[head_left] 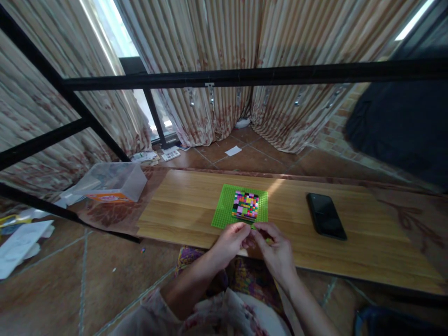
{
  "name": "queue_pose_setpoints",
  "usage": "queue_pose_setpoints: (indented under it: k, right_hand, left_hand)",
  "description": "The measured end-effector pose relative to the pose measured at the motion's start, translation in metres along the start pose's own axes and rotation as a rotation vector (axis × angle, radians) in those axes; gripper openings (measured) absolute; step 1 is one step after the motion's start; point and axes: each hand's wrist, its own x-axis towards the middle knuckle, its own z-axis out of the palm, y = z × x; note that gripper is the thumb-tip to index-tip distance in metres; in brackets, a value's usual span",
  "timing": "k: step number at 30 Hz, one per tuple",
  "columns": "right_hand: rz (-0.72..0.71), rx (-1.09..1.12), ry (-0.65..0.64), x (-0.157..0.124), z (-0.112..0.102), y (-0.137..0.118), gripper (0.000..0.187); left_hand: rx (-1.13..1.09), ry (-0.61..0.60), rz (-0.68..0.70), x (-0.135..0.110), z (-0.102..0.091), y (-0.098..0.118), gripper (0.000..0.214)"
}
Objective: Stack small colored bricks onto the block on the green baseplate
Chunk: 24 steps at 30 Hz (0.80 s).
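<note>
A square, multicoloured block of building bricks [245,205] stands on a green studded baseplate [223,205] on the wooden board. Just in front of the plate's near edge, my left hand [231,237] and my right hand [276,247] meet at the fingertips. Thumb and fingers are pinched together on both. Small yellow-green bits show by the right fingers, too small to name, and whatever lies between the fingertips is hidden.
A black phone [326,215] lies on the wooden board [182,205] to the right. Left of the board is a clear plastic box [121,179] with an orange label. A black metal rail [224,77] crosses beyond the board, before striped curtains [224,37]. Papers [24,247] lie at far left.
</note>
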Motion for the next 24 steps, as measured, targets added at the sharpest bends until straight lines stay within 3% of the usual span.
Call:
queue_pose_setpoints:
  k: [5,10,16,19,24]
  right_hand:
    - [-0.034,0.042,-0.062,0.003,-0.004,0.001,0.026]
    - [-0.020,0.149,-0.094,0.006,-0.007,0.000,0.026]
    - [0.039,0.187,0.000,0.004,-0.001,0.001,0.023]
    - [0.014,0.107,0.066,0.005,0.000,0.002,0.023]
    - [-0.004,0.003,0.057,0.009,0.000,0.006,0.022]
  left_hand:
    - [-0.028,0.008,-0.013,0.004,0.001,-0.003,0.042]
    - [-0.197,-0.025,-0.098,0.006,0.000,-0.005,0.038]
    - [-0.301,-0.020,-0.177,0.010,0.000,-0.009,0.032]
    - [-0.267,0.024,-0.135,0.011,0.001,-0.010,0.029]
    - [-0.075,0.047,0.076,0.013,0.003,-0.009,0.026]
